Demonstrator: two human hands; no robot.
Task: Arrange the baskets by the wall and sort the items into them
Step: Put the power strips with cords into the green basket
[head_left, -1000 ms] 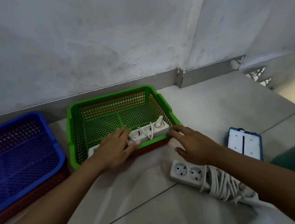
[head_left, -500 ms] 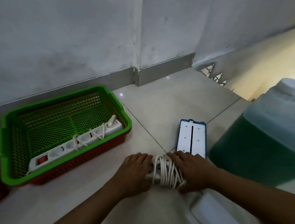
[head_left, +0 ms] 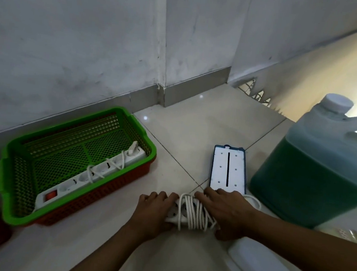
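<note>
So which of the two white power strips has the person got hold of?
The white power strip with its cord coiled around it, on the floor tiles: left hand and right hand grip its ends. The other white strip lies untouched in the green basket.

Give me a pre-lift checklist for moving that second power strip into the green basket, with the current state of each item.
1. Left hand on the strip's end: ok, fingers curled over it.
2. Right hand on the other end: ok, it lies over the coiled cord.
3. Cord wound on the second power strip: mostly ok; one loop trails right.
4. Room in the green basket: ok, the first power strip lies along the near wall, the far half is free.
5. Path to the basket: ok, bare tile.
6. Green jug clear of the trailing loop: cannot tell.
</note>
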